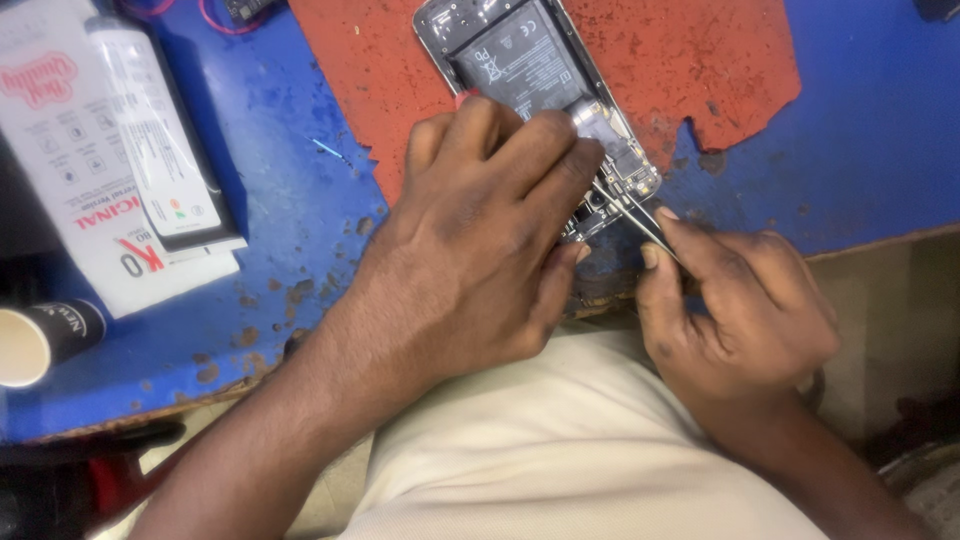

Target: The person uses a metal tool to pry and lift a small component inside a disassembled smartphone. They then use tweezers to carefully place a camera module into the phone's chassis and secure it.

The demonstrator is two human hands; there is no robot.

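An opened phone (520, 50) with its back cover off lies on a red mat (690, 60), its black battery and circuit board exposed. My left hand (480, 240) rests over the phone's near end, fingers pressing down on it. My right hand (735, 310) pinches metal tweezers (630, 212) whose tips reach the circuit board near the phone's lower corner. Part of the phone's near end is hidden under my left hand.
The worn blue table (260, 150) ends just before my lap. A white box (60, 140) with a white flat battery pack (150, 130) on it lies at the far left. A paper cup (35, 340) lies at the left edge.
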